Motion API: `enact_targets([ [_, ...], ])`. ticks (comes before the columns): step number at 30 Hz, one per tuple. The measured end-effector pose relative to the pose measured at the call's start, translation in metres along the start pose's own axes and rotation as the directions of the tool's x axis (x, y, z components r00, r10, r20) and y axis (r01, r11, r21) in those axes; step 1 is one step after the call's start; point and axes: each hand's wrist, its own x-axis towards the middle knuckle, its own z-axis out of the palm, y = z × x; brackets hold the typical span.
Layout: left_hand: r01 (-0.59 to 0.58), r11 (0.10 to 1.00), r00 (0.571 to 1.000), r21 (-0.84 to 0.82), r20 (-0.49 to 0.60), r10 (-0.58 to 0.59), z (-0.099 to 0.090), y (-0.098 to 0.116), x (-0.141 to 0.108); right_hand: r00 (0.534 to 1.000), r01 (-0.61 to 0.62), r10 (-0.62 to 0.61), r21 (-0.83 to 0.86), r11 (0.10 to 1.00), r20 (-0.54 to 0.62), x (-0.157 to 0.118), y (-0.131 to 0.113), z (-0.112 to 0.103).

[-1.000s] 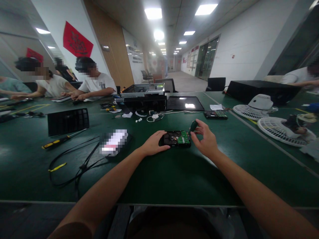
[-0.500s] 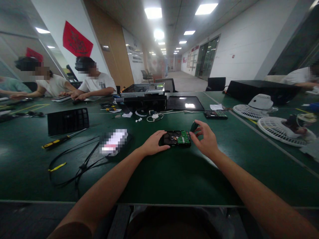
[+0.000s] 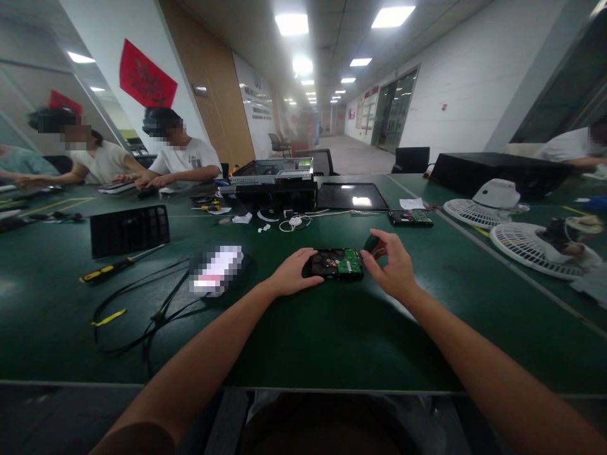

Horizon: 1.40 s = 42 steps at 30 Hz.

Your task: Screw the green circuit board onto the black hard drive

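A hard drive [image 3: 331,263] lies on the green table with its green circuit board facing up, toward the right end. My left hand [image 3: 294,273] grips its left end, thumb along the near side and fingers over the far side. At the drive's right end, my right hand [image 3: 389,262] pinches a screwdriver [image 3: 371,242] by its short dark handle. The handle leans up and away from the drive; the shaft and tip are too small to make out.
A phone [image 3: 217,270] and looped black cables [image 3: 156,319] lie left, near a yellow-black screwdriver [image 3: 107,270] and a black panel [image 3: 129,231]. Beyond are an open computer case [image 3: 275,189], a second hard drive [image 3: 411,218] and white fan parts [image 3: 538,249]. Other people sit around the table.
My right fingers have shifted slightly around the screwdriver handle, curling in a little. The left hand and the hard drive stay in place.
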Motion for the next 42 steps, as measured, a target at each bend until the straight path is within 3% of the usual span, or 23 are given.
enact_targets([
  [19,-0.008,1.0,1.0,0.01,0.0,0.008,0.0017,-0.0023,0.0007,0.997,-0.065,0.067,0.035,0.997,-0.046,-0.0014,0.0051,0.0025],
  [25,0.009,1.0,1.0,0.01,0.015,-0.01,-0.0005,-0.0001,-0.0001,0.999,-0.039,0.04,0.032,0.999,-0.012,-0.0012,0.0038,0.0007],
  [34,0.012,1.0,1.0,0.007,0.014,-0.012,-0.0011,-0.0001,-0.0003,0.997,-0.004,0.001,-0.034,0.999,-0.076,0.003,-0.0026,-0.0016],
  [42,-0.002,1.0,1.0,0.005,0.004,0.002,0.0001,0.0001,-0.0004,0.998,-0.055,0.059,0.093,0.994,-0.031,-0.0029,0.0025,0.0042],
])
